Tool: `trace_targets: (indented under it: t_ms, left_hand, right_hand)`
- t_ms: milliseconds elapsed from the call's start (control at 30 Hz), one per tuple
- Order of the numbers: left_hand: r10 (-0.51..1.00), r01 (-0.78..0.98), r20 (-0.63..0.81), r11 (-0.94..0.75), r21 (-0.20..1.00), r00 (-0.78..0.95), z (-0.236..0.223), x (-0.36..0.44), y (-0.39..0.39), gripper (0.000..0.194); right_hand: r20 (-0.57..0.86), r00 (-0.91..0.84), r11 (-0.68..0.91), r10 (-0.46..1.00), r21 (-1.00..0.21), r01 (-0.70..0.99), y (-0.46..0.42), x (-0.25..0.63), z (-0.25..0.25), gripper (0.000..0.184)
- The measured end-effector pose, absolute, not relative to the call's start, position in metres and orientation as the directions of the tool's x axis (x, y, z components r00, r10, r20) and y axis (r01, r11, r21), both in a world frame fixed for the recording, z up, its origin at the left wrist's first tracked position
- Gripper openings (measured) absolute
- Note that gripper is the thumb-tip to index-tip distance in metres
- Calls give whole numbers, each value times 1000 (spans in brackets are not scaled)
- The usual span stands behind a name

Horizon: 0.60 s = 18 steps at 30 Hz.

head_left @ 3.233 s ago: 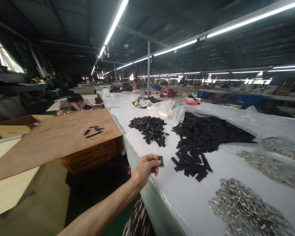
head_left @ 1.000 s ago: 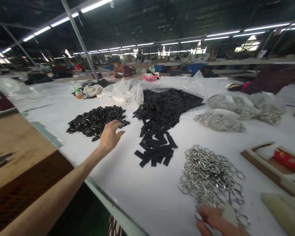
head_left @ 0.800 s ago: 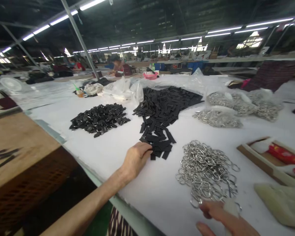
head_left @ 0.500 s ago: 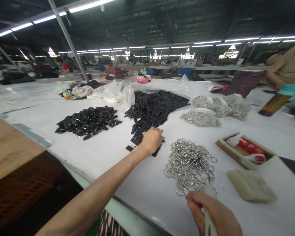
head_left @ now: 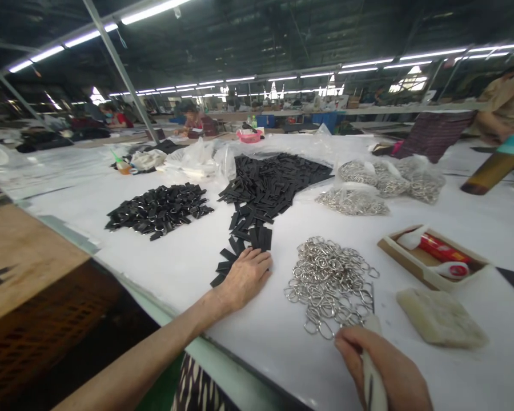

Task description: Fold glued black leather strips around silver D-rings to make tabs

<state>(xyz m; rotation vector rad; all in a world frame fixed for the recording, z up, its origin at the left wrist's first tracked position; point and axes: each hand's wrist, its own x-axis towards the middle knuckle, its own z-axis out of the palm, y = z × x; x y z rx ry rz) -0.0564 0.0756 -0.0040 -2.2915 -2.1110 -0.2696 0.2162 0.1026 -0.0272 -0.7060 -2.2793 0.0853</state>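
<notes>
My left hand [head_left: 247, 274] lies flat, palm down, on loose black strips [head_left: 225, 260] at the near end of a long pile [head_left: 276, 180]. Its fingers are stretched out and reach over the strips; anything under the palm is hidden. Lower right, my right hand [head_left: 385, 365] is closed round a white-handled awl [head_left: 374, 379], whose thin metal tip points away from me. The thumb and forefinger are pinched beside a metal ring [head_left: 326, 330] at the near edge of a heap of silver rings [head_left: 329, 274]. I cannot tell whether they touch it.
Left stands a heap of black tabs with rings [head_left: 160, 211]. Bagged rings [head_left: 353, 200] lie behind the loose ones. On the right are a shallow box [head_left: 432, 277], a pale block [head_left: 443, 319] and a bottle [head_left: 492, 171]. A person [head_left: 503, 108] stands far right.
My left hand has drawn back toward me and flattened, and the black strips near it have shifted closer. My right hand stays by the rings, still holding the awl.
</notes>
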Motion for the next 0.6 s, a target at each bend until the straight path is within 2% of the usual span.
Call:
trace_targets:
  t_ms: [67,133,233,300,367,600]
  left_hand:
    - [984,989,165,-90,116,70,-5,-54,61,28]
    - [966,985,254,-86,152,45,-3,-53,49,31]
    - [914,973,396,-8,233,-87,8,-53,40,27]
    - [899,957,367,156,245,-241,20,-50,41,24]
    - [893,931,281,301,206,-351,29,-44,48,24]
    - [908,918,137,391,63,-396,22,-23,93,27]
  right_hand:
    - [652,-567,851,504,-260,457,101,215,-25,27]
    - [674,-545,851,499,-264,453,98,215,-20,29]
    - [667,-517,828,536,-297,476,94,216,-13,31]
    - [667,-501,819,552,-320,476,93,217,-9,30]
    - [670,-481,812,565,-349,469,91,216,-8,26]
    - [641,-469,791,607,-428,437,87,215,-10,13]
